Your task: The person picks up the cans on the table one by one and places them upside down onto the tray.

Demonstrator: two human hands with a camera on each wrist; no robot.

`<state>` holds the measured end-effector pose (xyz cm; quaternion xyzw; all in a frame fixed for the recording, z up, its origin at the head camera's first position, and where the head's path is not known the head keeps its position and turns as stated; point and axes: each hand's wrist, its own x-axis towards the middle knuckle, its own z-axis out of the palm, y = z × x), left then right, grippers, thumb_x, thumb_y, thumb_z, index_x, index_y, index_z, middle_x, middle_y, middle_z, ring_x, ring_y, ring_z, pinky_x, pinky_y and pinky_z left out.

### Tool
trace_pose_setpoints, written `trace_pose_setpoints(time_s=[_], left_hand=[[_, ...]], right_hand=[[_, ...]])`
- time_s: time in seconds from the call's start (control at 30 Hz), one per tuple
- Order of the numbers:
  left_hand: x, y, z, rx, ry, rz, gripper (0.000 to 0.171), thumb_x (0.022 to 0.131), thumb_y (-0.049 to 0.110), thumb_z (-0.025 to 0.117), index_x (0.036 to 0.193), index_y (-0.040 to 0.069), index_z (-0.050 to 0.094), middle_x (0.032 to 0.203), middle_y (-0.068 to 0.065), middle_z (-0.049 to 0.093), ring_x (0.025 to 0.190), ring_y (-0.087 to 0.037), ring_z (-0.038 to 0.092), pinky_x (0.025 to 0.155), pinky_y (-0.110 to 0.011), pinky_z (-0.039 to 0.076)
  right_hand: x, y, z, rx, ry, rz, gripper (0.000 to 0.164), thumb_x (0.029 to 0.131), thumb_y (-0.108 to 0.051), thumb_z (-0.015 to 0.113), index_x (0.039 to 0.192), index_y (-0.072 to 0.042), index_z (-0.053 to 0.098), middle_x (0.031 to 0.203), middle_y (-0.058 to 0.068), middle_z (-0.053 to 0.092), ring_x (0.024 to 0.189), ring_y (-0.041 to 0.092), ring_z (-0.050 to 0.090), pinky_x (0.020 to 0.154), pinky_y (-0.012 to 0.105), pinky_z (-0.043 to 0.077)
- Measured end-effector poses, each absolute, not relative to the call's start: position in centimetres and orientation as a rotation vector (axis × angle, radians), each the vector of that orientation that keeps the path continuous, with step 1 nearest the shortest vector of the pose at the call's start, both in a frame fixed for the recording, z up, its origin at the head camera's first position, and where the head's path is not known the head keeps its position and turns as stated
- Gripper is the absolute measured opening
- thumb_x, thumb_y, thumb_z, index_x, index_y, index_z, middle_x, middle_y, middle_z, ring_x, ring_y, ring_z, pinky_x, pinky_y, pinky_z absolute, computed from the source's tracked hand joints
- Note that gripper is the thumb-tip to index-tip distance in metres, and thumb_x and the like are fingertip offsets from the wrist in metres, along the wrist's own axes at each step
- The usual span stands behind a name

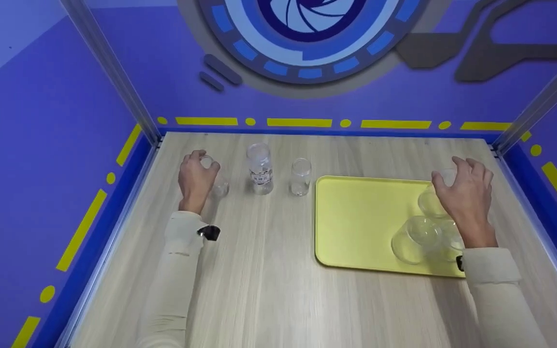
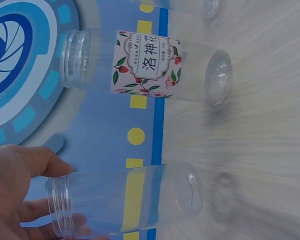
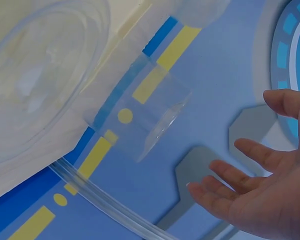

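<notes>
In the left wrist view my left hand (image 2: 20,190) grips a clear plastic jar (image 2: 125,200) by its threaded neck, thumb on one side and fingers on the other. The jar is upright near the table's back left, as the head view shows its lower part (image 1: 221,187) below the hand. My right hand (image 1: 467,198) hovers over the right end of the yellow tray (image 1: 356,222), fingers spread and bent. In the right wrist view its fingers (image 3: 260,152) stand apart from a clear cup (image 3: 145,110) and hold nothing.
A clear jar with a floral label (image 1: 259,169) stands right of the left hand, then a smaller clear jar (image 1: 300,176) close to the tray's left edge. Several clear cups (image 1: 411,241) cluster on the tray's right side. Blue walls (image 1: 307,108) enclose the wooden table (image 1: 269,290).
</notes>
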<state>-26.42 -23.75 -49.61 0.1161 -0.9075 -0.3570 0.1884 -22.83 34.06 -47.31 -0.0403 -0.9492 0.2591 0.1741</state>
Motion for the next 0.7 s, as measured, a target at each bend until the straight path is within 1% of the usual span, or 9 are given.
trace_pose_setpoints(time_s=[0.13, 0.27, 0.47, 0.7], left_hand=[[-26.1, -23.7, -49.2, 0.334, -2.521, -1.043, 0.048, 0.094, 0.02, 0.073, 0.137, -0.001, 0.065, 0.13, -0.022, 0.066, 0.123, -0.039, 0.062, 0.103, -0.05, 0.049], [-26.0, -23.6, -48.9, 0.339, -2.485, -1.095, 0.049, 0.095, 0.022, 0.072, 0.138, -0.001, 0.065, 0.131, -0.022, 0.066, 0.124, -0.038, 0.062, 0.105, -0.05, 0.048], [-25.5, -23.8, -48.6, 0.375, -2.408, -1.193, 0.048, 0.094, 0.021, 0.071, 0.136, -0.001, 0.066, 0.13, -0.019, 0.068, 0.122, -0.036, 0.063, 0.105, -0.049, 0.048], [-24.5, -23.9, -48.2, 0.382, -2.309, -1.337, 0.046, 0.094, 0.018, 0.072, 0.135, -0.002, 0.067, 0.129, -0.02, 0.069, 0.12, -0.039, 0.066, 0.104, -0.048, 0.049]], right_hand=[[-22.6, 33.7, -47.2, -0.143, -2.666, 0.779, 0.063, 0.104, -0.032, 0.062, 0.15, 0.009, 0.049, 0.155, 0.038, 0.037, 0.142, 0.058, 0.03, 0.112, 0.071, 0.028], [-22.3, 33.3, -47.1, -0.163, -2.599, 0.802, 0.059, 0.104, -0.03, 0.062, 0.148, 0.008, 0.053, 0.154, 0.035, 0.041, 0.141, 0.055, 0.033, 0.111, 0.07, 0.031], [-21.9, 32.6, -46.8, -0.161, -2.529, 0.83, 0.055, 0.104, -0.028, 0.063, 0.146, 0.007, 0.056, 0.152, 0.033, 0.045, 0.139, 0.054, 0.037, 0.106, 0.071, 0.035], [-21.2, 32.0, -47.0, -0.174, -2.471, 0.899, 0.052, 0.104, -0.026, 0.063, 0.145, 0.006, 0.058, 0.152, 0.031, 0.047, 0.138, 0.052, 0.039, 0.102, 0.072, 0.037]])
